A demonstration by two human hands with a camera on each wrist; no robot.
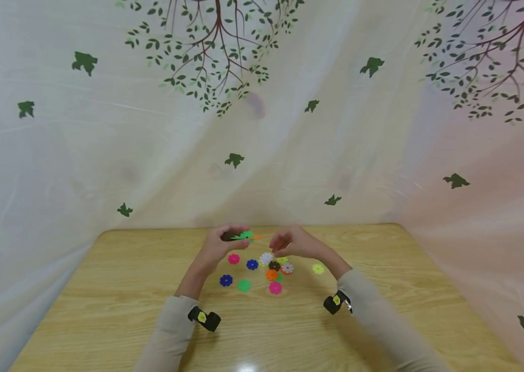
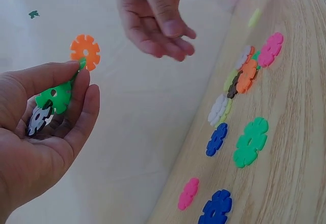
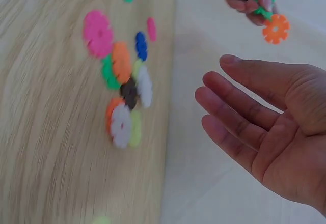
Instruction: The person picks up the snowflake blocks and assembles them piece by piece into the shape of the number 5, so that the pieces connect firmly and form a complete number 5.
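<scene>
My left hand [image 1: 217, 248] grips a small chain of notched plastic discs above the table. A green disc [image 2: 55, 98] shows between thumb and fingers, an orange disc [image 2: 85, 52] sticks out past the fingertips, and a black-and-white looking disc [image 2: 39, 119] lies deeper in the palm, partly hidden by the hand. To the right, my right hand [image 3: 275, 127] is raised over the loose discs with nothing in it, its fingers loosely bent and apart from the thumb. Just below it lie a white disc [image 1: 265, 258] and a brown disc [image 1: 274, 265].
More notched discs lie on the wooden table [image 1: 262, 330]: blue [image 1: 226, 280], green [image 1: 244, 285], pink [image 1: 275, 288], orange [image 1: 272, 275] and a yellow one [image 1: 318, 269] off to the right. Some overlap in a cluster. A printed curtain [image 1: 173, 155] hangs behind the table's far edge.
</scene>
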